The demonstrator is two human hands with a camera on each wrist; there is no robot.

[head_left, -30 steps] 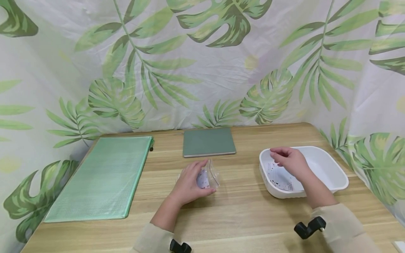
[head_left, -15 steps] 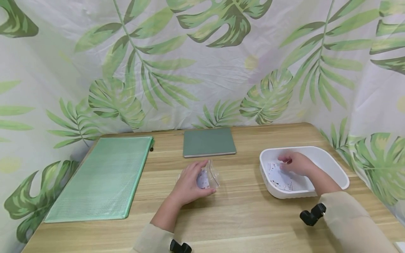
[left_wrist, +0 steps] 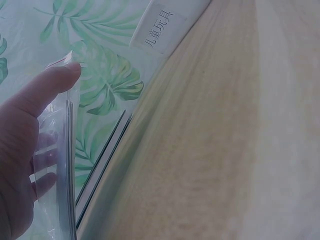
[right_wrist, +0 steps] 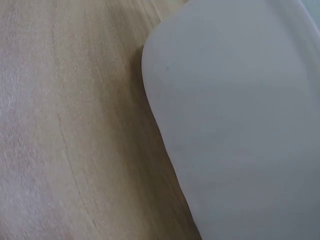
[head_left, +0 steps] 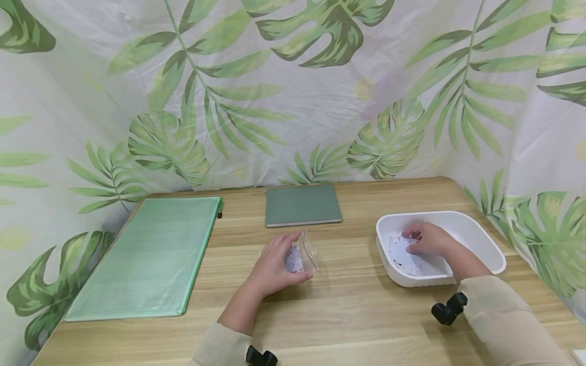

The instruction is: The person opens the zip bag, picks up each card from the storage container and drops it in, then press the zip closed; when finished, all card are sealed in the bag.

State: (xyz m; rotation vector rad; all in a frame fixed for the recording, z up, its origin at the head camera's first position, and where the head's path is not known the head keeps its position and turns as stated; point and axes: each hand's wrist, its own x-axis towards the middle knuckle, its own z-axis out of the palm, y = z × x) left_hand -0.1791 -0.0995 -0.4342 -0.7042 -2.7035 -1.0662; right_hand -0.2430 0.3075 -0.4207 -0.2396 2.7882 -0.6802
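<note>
In the head view my left hand (head_left: 274, 267) grips a clear zip bag (head_left: 309, 250) with printed cards (head_left: 293, 259) in it. Thumb and fingers lie on opposite sides of it. The left wrist view has the bag (left_wrist: 59, 165) edge-on, with several thin layers inside. My right hand (head_left: 430, 240) reaches down into a white plastic basin (head_left: 478, 239). Its thumb and fingers are parted, with the fingertips over or on a printed card or sheet (head_left: 403, 259) at the basin's left end. Whether they touch it cannot be made out. Only the basin's outside (right_wrist: 235, 120) shows in the right wrist view.
A green notebook (head_left: 303, 206) lies at the back of the wooden table (head_left: 348, 315). To the left is a mint-green mesh zip pouch (head_left: 146, 259). A leaf-print curtain (head_left: 320, 101) hangs behind the table. Part of a white object (head_left: 580, 356) shows at the lower right.
My right hand has gone from above the basin's left rim down into the basin, and its thumb and fingers have spread apart. The left hand and bag have stayed put.
</note>
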